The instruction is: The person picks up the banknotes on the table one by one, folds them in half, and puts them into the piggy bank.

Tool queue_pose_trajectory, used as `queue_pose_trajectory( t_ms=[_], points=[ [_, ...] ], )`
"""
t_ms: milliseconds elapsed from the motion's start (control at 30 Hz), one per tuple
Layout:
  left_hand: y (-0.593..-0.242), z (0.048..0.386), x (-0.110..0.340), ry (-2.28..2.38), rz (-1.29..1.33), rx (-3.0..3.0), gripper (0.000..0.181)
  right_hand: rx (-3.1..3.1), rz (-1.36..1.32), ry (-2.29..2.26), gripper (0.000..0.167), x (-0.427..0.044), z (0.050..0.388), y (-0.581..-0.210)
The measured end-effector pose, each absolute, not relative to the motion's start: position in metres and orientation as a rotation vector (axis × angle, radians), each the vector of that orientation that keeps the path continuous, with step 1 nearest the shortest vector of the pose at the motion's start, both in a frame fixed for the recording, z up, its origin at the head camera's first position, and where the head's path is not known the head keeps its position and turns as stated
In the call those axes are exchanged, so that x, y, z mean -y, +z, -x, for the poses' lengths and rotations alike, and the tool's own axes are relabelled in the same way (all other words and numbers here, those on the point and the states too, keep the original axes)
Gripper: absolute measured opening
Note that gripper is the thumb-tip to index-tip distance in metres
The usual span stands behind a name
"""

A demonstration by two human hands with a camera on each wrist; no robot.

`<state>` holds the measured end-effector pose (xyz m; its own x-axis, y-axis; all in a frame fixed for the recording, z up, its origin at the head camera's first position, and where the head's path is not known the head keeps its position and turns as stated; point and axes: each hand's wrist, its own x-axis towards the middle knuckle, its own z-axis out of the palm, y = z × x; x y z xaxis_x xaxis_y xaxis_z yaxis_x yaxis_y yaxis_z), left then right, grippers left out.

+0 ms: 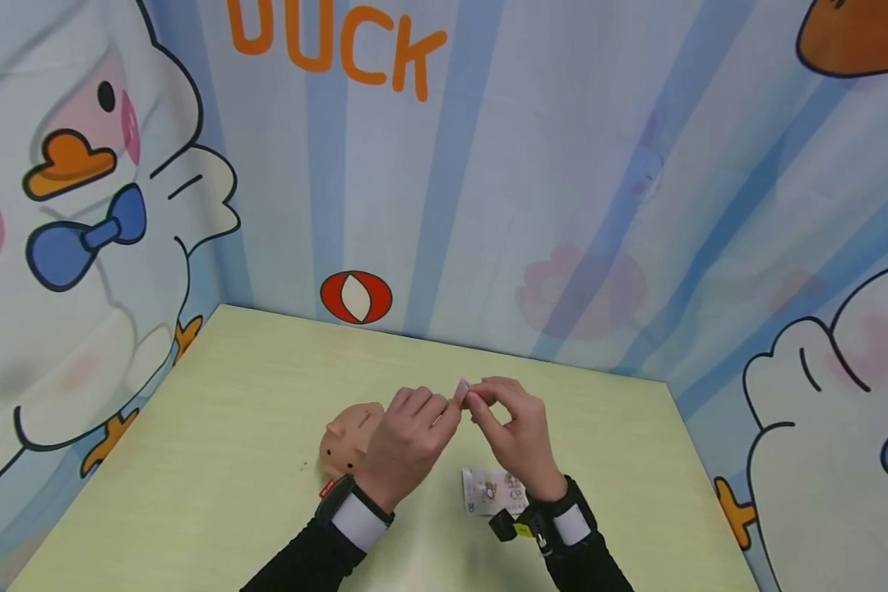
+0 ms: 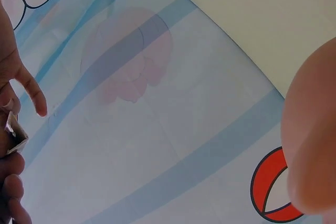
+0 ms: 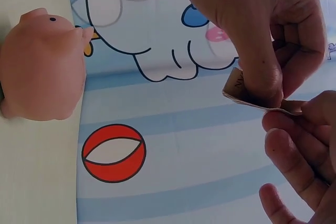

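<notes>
Item one: folded paper slip (image 1: 462, 390), small, raised above the desk (image 1: 229, 493), pinched between both grips; V-shaped crease and dark lettering in the right-wrist view, number of folds impossible to tell.

Left grip (image 1: 412, 440): fingers curled in, thumb pressed to the slip, no visible gap.

Right grip (image 1: 518, 423): closed to a thumb-and-forefinger pinch on the same slip, other fingers loosely bent.

Item two: pig figure (image 1: 348, 436), pinkish, on the desk just left of the left grip, partly hidden behind it in the head view.

Item three: flat printed note (image 1: 484, 492), on the desk below the right grip, one end behind the wrist.

Risks, by judgement: slip likely to spring open on early release of either pinch, the crease seemingly loose; possible tear from pulling the grips apart; possible drop from so little paper between fingertips; pig figure liable to a knock from a leftward sweep of the left grip; flat note liable to drag from a lowered right wrist.
</notes>
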<state>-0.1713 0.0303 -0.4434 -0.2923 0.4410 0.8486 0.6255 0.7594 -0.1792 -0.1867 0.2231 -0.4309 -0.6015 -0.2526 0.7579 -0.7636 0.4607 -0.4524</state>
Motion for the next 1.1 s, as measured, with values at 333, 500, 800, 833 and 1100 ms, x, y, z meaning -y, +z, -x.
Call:
queue_pose_trajectory(
  t_ms=[333,500,800,833,1100],
  points=[
    [-0.443,0.171,-0.032,-0.21,0.816,1.937,0.03,2.097,-0.838,1.049,0.011,-0.223,0.186,-0.428],
    [-0.441,0.17,-0.033,-0.29,0.812,1.947,0.037,2.082,-0.822,1.101,0.019,-0.223,0.188,-0.428],
    [-0.436,0.17,-0.028,-0.686,0.796,1.998,0.02,2.074,-0.821,1.238,0.018,-0.223,0.185,-0.426],
    [-0.436,0.17,-0.027,-0.73,0.791,1.999,0.019,2.071,-0.828,1.248,0.019,-0.223,0.184,-0.426],
    [-0.427,0.174,-0.022,-1.036,0.755,2.001,0.016,2.072,-0.878,1.24,0.023,-0.221,0.183,-0.424]
  ],
)
